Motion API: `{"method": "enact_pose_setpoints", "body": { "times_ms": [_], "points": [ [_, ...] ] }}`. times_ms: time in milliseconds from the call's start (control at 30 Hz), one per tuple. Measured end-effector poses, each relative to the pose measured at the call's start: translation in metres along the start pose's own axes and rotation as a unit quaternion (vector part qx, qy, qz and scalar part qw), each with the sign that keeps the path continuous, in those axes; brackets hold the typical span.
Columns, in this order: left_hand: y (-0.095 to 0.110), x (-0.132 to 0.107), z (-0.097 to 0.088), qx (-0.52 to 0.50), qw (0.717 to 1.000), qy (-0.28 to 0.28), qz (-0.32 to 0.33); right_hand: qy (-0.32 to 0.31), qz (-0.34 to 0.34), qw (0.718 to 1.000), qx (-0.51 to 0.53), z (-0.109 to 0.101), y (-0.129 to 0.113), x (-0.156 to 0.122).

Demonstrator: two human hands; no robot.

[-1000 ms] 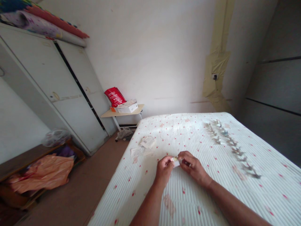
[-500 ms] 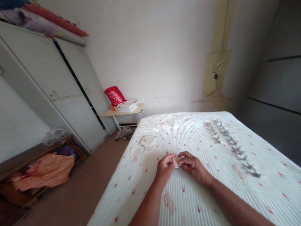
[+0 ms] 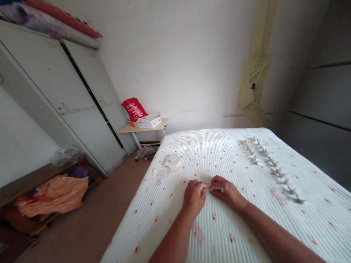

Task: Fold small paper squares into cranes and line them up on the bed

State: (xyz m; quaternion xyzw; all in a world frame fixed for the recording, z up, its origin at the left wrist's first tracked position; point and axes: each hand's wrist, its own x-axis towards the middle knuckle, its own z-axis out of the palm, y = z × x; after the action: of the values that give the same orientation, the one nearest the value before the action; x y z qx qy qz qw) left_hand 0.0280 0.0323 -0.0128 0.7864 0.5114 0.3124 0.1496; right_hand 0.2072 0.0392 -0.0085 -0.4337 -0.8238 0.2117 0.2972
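My left hand (image 3: pixel 194 195) and my right hand (image 3: pixel 223 190) rest close together on the white bed cover (image 3: pixel 219 226), fingers curled. Between their fingertips they pinch a small pale folded piece of paper (image 3: pixel 206 189), now almost hidden by the fingers and pressed against the bed. A few printed paper slips (image 3: pixel 168 165) lie further up the bed to the left. Two rows of several small folded paper figures (image 3: pixel 267 166) run along the right side of the bed.
A small side table (image 3: pixel 142 128) with a red bag (image 3: pixel 134 109) and white boxes stands by the far wall. White wardrobes (image 3: pixel 68 98) line the left side. An orange plastic bag (image 3: pixel 52 191) lies on a low shelf at left.
Both hands lowered the small paper onto the bed and closed over it, so it shows less. The view shifted slightly.
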Motion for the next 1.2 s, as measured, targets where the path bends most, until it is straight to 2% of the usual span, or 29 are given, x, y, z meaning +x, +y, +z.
{"method": "enact_pose_setpoints", "body": {
  "times_ms": [500,933,1200],
  "points": [
    [0.001,0.003,0.001,-0.019,1.000,0.009,-0.020,0.009,0.020,0.999,0.023,-0.004,-0.011,0.000],
    [-0.004,0.002,0.005,-0.006,1.000,0.020,0.009,0.011,0.096,0.991,-0.089,0.004,-0.012,0.010],
    [-0.007,-0.006,0.001,-0.019,0.999,0.005,0.032,-0.027,0.118,0.975,-0.187,0.007,-0.011,0.016]
  ]
}}
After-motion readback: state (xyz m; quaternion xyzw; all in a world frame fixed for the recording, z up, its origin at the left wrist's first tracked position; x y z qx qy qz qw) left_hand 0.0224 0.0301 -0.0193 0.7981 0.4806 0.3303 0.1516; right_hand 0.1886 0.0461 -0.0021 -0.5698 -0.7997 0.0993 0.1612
